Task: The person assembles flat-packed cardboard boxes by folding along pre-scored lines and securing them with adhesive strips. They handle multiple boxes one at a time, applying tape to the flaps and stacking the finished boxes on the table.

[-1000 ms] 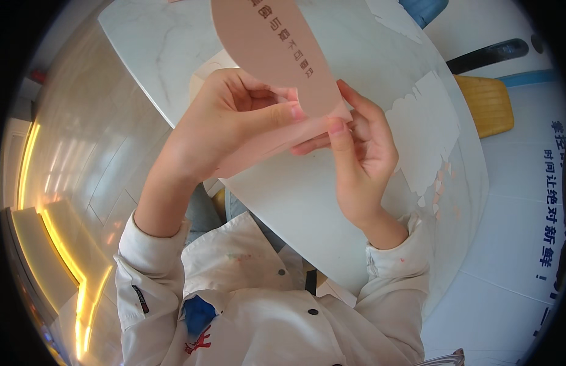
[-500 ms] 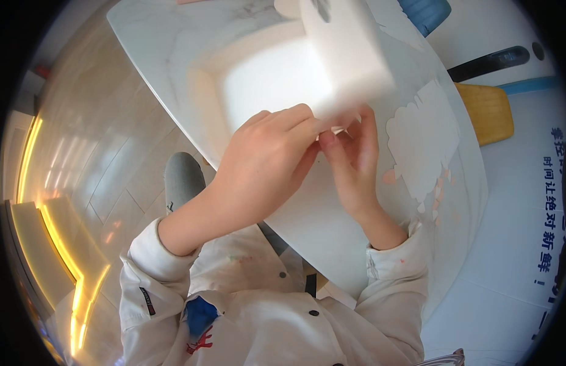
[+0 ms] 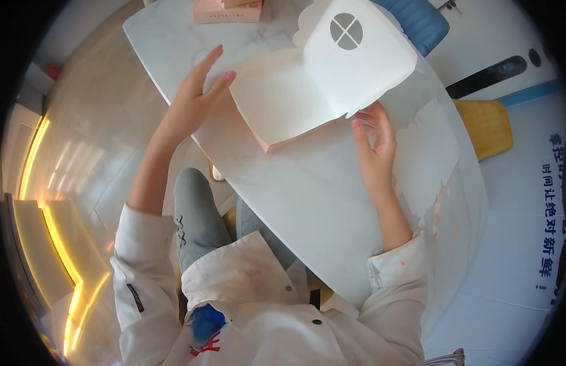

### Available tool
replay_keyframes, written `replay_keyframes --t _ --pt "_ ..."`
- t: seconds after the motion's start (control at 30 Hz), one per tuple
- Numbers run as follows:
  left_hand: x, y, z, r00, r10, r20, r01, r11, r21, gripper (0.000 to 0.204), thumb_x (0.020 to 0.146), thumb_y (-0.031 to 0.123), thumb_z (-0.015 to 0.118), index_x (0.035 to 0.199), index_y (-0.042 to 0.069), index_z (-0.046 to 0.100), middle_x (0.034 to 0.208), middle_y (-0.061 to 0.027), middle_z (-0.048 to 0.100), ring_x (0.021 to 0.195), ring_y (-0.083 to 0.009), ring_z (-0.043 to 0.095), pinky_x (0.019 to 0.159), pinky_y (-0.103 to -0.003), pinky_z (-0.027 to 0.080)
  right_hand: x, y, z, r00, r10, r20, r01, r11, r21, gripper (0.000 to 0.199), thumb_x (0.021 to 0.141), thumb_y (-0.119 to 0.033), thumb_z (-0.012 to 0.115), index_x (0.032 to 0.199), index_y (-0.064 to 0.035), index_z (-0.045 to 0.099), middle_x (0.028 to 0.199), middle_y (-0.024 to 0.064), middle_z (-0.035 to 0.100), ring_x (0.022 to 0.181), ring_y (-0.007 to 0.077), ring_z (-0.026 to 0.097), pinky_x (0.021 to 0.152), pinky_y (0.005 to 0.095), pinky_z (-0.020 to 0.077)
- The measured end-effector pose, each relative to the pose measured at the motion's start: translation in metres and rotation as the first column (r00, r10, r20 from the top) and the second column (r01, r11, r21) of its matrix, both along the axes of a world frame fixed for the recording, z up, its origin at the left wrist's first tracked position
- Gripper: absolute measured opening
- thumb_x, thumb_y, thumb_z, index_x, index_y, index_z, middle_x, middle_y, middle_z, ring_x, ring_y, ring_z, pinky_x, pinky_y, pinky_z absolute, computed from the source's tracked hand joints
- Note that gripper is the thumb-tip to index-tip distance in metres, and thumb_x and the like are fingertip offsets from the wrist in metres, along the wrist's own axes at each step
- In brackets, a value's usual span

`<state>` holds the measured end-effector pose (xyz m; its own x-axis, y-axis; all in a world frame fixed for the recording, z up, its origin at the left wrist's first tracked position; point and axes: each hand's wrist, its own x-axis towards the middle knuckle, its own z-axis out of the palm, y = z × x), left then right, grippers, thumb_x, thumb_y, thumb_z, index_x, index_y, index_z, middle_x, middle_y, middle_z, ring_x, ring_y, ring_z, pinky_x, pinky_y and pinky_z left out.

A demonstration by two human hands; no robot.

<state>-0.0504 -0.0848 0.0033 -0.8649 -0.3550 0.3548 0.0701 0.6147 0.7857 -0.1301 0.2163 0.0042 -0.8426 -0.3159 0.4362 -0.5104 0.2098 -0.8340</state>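
A folded paper carton stands on the marble-patterned table (image 3: 283,201), its white tray (image 3: 283,91) facing up and its lid (image 3: 368,67) raised on the right. The lid has a round window cut into four panes. To the left of the tray, my left hand (image 3: 188,100) is spread, thumb and fingers apart, with nothing in it. My right hand (image 3: 376,146) is at the near right corner, where tray and lid meet. Its fingers are loosely bent and apart from the thumb. The fingertips are close to the carton's edge; whether they touch it is unclear.
Flat white paper cut-outs (image 3: 426,152) with scalloped edges lie right of my right hand. Pink boxes (image 3: 228,12) sit at the table's far left. Beyond the right edge are a blue padded seat (image 3: 426,27), a wooden seat (image 3: 490,128) and a white panel with a black handle (image 3: 487,76).
Both hands were together at the carton's near edge. My left hand has moved away left and opened; the right has moved slightly right. The carton, blurred before, now rests still on the table.
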Motion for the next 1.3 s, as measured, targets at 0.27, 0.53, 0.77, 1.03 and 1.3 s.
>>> replay_keyframes --t 0.27,0.53,0.77,1.03,1.3 --pt "-0.034 0.004 0.021 0.92 -0.298 0.256 0.204 0.919 0.337 0.059 0.1 0.032 0.056 0.147 0.001 0.04 0.104 -0.0114 0.067 0.091 -0.0137 0.061 0.082 -0.029 0.048 -0.013 -0.005 0.01 0.991 -0.021 -0.134 0.033 0.996 0.088 0.033 0.084 -0.011 0.076 0.114 -0.0008 0.065 0.099 0.0066 0.068 0.089 0.0182 0.063 0.081 0.0329 0.0483" --pt "-0.032 0.028 0.017 0.962 -0.273 0.02 0.271 0.96 0.077 0.026 0.1 0.013 0.054 0.114 -0.008 0.058 0.111 -0.0131 0.061 0.093 -0.0208 0.06 0.083 -0.029 0.048 -0.012 -0.001 0.007 0.974 0.049 -0.223 -0.01 0.985 0.172 0.018 0.075 -0.001 0.079 0.091 -0.0049 0.07 0.087 0.0054 0.065 0.077 0.0198 0.062 0.065 0.0315 0.0494" --pt "-0.01 0.042 0.01 0.974 -0.199 -0.112 0.179 0.97 -0.163 0.026 0.091 0.008 0.061 0.112 -0.008 0.062 0.109 -0.0186 0.064 0.098 -0.0353 0.06 0.089 -0.039 0.047 0.004 -0.009 0.015 0.937 0.089 -0.337 0.036 0.937 0.348 0.027 0.079 0.0 0.069 0.104 -0.0092 0.07 0.089 0.0048 0.062 0.078 0.0234 0.061 0.064 0.0347 0.0514" --pt "-0.012 0.033 0.007 0.981 -0.185 -0.054 0.176 0.975 -0.135 0.025 0.085 0.011 0.069 0.098 -0.009 0.061 0.098 -0.0193 0.067 0.081 -0.0324 0.061 0.076 -0.039 0.049 0.011 -0.01 0.018 0.902 0.203 -0.38 0.026 0.855 0.518 0.034 0.077 0.003 0.071 0.11 -0.0032 0.066 0.094 0.0068 0.063 0.078 0.0212 0.063 0.066 0.0319 0.0512" --pt "-0.033 0.026 0.016 0.965 -0.151 0.213 0.15 0.988 0.022 0.024 0.087 0.008 0.068 0.101 -0.01 0.066 0.091 -0.0167 0.069 0.07 -0.0211 0.061 0.069 -0.034 0.051 0.01 -0.007 0.011 0.967 0.199 -0.162 -0.139 0.938 0.317 0.01 0.087 -0.005 0.071 0.095 -0.0006 0.071 0.087 0.0095 0.067 0.068 0.0194 0.062 0.059 0.031 0.0502"
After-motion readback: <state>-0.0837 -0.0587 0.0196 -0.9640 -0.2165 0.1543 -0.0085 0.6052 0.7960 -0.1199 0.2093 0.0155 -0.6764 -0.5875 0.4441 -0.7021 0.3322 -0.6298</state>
